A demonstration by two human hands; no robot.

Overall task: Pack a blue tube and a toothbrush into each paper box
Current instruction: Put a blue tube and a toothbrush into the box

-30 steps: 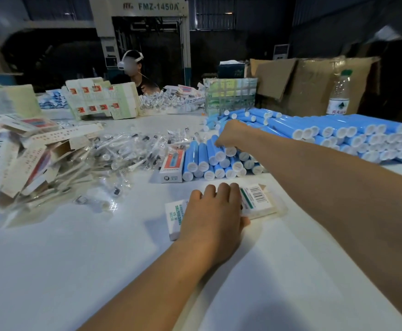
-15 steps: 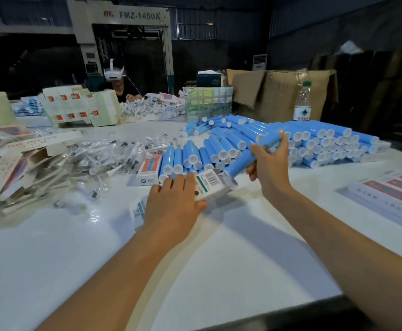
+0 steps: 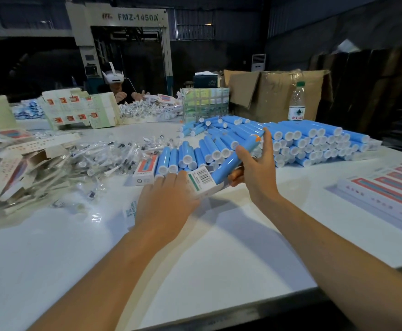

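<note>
My left hand (image 3: pixel 165 206) holds a white paper box (image 3: pixel 202 181) with a barcode, its open end raised toward the right. My right hand (image 3: pixel 258 168) grips a blue tube (image 3: pixel 234 160), whose lower end sits in the box's opening. A big stack of blue tubes (image 3: pixel 297 142) with white caps lies beyond my hands. Wrapped toothbrushes (image 3: pixel 99 158) are heaped at the left centre of the white table (image 3: pixel 219 247).
Flat and folded paper boxes (image 3: pixel 6 168) pile up at the far left. Packed boxes (image 3: pixel 386 189) lie in a row at the right edge. A water bottle (image 3: pixel 297 102), a cardboard carton (image 3: pixel 273 91) and another person (image 3: pixel 118 89) are at the back.
My right hand has taken a blue tube from the stack and brought its end to the box. My left hand has lifted the box's open end off the table.
</note>
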